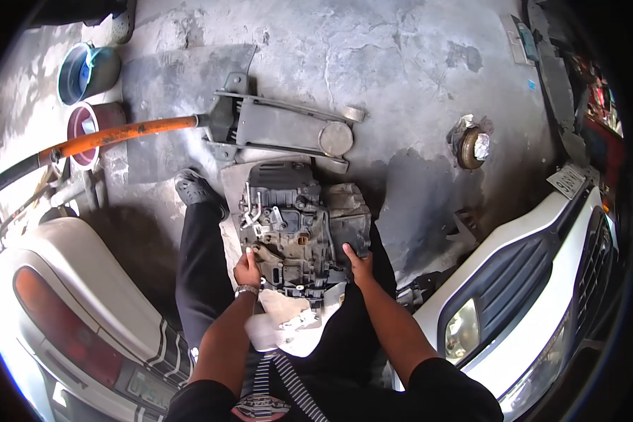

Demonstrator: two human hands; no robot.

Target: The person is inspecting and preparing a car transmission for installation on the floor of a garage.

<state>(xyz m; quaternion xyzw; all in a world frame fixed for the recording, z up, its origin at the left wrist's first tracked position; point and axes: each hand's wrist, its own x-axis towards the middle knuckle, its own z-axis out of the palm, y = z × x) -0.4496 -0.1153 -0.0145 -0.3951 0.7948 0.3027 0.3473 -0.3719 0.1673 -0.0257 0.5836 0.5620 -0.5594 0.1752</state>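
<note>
A pale rag is lying over the person's lap, just under the gearbox. Both forearms are reaching forward from the lower edge. The left hand is gripping the near left edge of a grey, oily gearbox, fingers curled shut on the casing; the right hand is clamping its near right edge, fingers wrapped over the housing. The gearbox is sitting on the concrete floor between the person's legs. Beyond it a floor jack with an orange handle is lying. A white rectangular plate is sitting on the white car at right.
</note>
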